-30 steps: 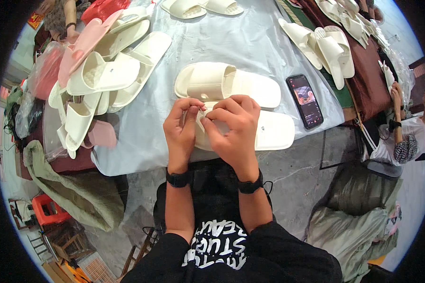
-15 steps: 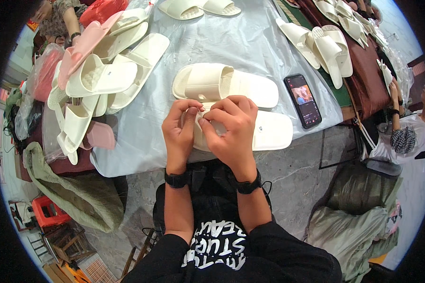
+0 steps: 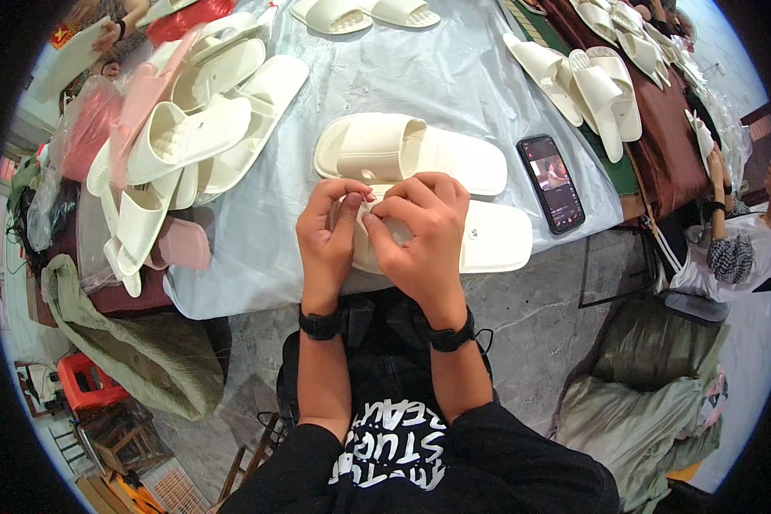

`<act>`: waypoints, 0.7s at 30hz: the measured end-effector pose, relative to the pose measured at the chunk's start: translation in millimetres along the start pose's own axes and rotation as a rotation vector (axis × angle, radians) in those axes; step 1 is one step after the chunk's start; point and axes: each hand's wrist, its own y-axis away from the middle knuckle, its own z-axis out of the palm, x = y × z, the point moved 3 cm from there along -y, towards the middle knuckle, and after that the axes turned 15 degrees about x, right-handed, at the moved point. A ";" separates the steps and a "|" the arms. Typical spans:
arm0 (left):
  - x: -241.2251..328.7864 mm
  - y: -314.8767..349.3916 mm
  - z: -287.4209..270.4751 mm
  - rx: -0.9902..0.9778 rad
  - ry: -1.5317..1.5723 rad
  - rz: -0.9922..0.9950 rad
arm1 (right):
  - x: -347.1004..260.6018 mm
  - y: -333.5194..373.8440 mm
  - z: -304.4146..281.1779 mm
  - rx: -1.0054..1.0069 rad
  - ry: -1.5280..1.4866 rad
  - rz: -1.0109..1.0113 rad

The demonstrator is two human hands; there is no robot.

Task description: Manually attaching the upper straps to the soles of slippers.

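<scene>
Two cream slippers lie side by side across the table in front of me. The farther slipper [image 3: 463, 160] shows in full, its wide strap toward the left. Over the nearer slipper [image 3: 499, 240] both my hands are held, hiding most of its strap. My left hand [image 3: 327, 231] has thumb and forefinger pinched together, and my right hand [image 3: 424, 224] pinches just beside it. The fingertips almost meet near the gap between the slippers. Whatever sits between them is too small to make out.
At left is a pile of cream slippers [image 3: 193, 137] with pink ones among them. A phone [image 3: 550, 184] lies right of the pair. More cream slippers [image 3: 604, 90] rest at far right. Another person's hand [image 3: 105, 36] is at upper left. A red stool [image 3: 90, 383] stands on the floor.
My hands stay almost where they were, still pinched together. At upper left the other person's arm has moved, and a cream slipper is now lifted there. The phone's picture has changed.
</scene>
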 end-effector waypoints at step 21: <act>-0.5 -1.4 0.8 0.013 -0.024 0.004 | -0.8 -0.9 -0.8 -0.017 0.013 0.001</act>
